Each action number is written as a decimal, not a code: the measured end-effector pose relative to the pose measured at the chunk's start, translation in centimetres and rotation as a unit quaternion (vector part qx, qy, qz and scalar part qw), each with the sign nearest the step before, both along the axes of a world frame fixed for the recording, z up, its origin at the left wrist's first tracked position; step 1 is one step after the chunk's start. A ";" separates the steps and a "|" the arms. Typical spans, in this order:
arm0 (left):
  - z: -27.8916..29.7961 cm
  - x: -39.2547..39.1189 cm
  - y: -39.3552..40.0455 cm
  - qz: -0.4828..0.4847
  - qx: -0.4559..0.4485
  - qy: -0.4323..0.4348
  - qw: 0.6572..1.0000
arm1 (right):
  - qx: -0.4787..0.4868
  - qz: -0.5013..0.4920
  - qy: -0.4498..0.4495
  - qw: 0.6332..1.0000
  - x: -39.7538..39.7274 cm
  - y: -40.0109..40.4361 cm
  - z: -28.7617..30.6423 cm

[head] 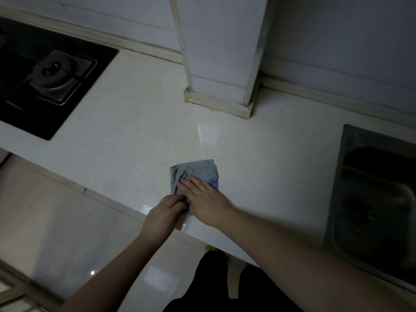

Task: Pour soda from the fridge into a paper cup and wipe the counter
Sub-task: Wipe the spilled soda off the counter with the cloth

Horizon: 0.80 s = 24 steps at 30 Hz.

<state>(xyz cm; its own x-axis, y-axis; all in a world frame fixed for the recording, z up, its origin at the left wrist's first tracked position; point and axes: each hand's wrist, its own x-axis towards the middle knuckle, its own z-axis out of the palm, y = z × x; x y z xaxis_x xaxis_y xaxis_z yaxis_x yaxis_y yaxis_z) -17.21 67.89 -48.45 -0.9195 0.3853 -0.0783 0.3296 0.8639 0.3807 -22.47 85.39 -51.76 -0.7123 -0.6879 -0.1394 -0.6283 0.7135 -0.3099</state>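
White counter [139, 136] spans the view, with a square pillar [221, 64] standing on it at the back. Black gas stove [45, 73] set in at far left; steel sink [378, 206] at far right. Blue-grey cloth [198, 172] lies flat near the counter's front edge (scalloped hem visible). Right hand [206, 202] presses on the cloth, fingers straight and together. Left hand [165, 213] pinches the cloth's near corner, fingers curled.
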 end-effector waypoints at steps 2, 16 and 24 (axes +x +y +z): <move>0.0 0.2 2.4 -0.004 0.007 -0.001 1.000 | 0.013 -0.016 0.001 1.000 0.3 2.6 0.0; -1.0 -3.6 23.0 -0.085 0.055 -0.001 0.995 | 0.078 -0.248 -0.015 0.965 2.2 22.6 1.9; -0.7 -3.7 31.8 -0.188 0.026 0.017 0.982 | 0.087 -0.353 -0.017 0.931 6.0 30.3 2.0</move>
<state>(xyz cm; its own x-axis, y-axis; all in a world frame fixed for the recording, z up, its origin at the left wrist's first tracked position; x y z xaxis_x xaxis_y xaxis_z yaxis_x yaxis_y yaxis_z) -20.93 99.69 -49.13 -0.7129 0.7009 -0.0205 0.6352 0.6580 0.4044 -16.52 115.72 -49.73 -0.9717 -0.0137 -0.2360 0.0256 0.9863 -0.1628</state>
